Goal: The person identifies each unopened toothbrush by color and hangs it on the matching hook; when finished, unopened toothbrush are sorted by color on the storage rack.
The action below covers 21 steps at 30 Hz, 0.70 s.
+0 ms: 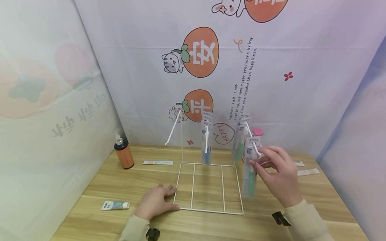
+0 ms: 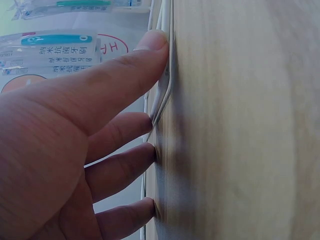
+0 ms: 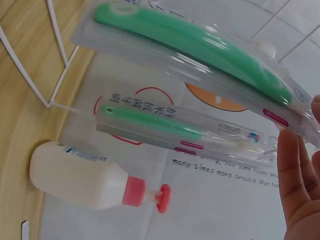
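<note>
Near the tabletop's (image 1: 207, 226) back edge, two toothbrush packs (image 1: 206, 143) already hang on the white wire rack (image 1: 209, 187); the right hand (image 1: 276, 174) pinches a third green toothbrush pack (image 1: 251, 167) at a hook, not yet released, while the left hand's (image 1: 156, 202) flat fingers steady the rack's base.

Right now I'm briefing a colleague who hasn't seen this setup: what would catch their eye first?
The white wire rack at the table's middle, with packaged toothbrushes hanging from its hooks. The right hand pinches a green toothbrush pack at the rack's right side, while the left hand presses flat by the base's left edge. An orange bottle stands at far left, before the persimmon-print backdrop.
</note>
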### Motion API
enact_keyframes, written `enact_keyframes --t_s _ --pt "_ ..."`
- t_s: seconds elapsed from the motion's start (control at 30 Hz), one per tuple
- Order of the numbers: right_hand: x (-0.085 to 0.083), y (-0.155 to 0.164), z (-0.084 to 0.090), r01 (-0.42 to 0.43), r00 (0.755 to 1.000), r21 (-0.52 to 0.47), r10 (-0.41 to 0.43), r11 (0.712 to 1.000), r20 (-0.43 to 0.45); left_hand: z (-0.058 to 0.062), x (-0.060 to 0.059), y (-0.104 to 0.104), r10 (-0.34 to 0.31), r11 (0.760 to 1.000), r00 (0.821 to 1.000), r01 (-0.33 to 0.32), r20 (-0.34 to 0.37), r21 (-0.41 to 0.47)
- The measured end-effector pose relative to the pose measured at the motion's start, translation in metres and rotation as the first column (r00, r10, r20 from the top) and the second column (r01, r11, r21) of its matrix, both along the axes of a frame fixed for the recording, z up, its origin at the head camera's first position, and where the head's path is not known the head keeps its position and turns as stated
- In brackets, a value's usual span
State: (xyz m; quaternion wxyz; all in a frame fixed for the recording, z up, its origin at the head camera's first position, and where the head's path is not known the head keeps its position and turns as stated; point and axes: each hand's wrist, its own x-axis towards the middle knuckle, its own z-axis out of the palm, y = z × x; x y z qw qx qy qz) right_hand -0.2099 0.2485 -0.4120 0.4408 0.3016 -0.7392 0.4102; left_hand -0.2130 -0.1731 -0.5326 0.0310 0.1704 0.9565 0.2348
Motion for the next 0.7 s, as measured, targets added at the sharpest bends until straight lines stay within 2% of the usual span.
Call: enact_keyframes --t_s 0.27,0.43,0.7 --pt "-0.030 -0.008 0.000 0.059 0.998 -0.011 -0.059 0.998 0.002 0.000 -0.001 0.000 0.001 1.000 1.000 -0.001 0.000 0.004" --pt "-0.043 -0.009 0.001 0.129 0.991 0.017 -0.130 0.991 0.028 0.000 -0.001 0.001 0.005 1.000 1.000 -0.005 -0.011 0.000" --pt "-0.062 -0.011 0.001 0.184 0.981 0.046 -0.186 0.982 0.055 0.001 0.000 0.000 0.008 1.000 1.000 -0.008 -0.002 0.004"
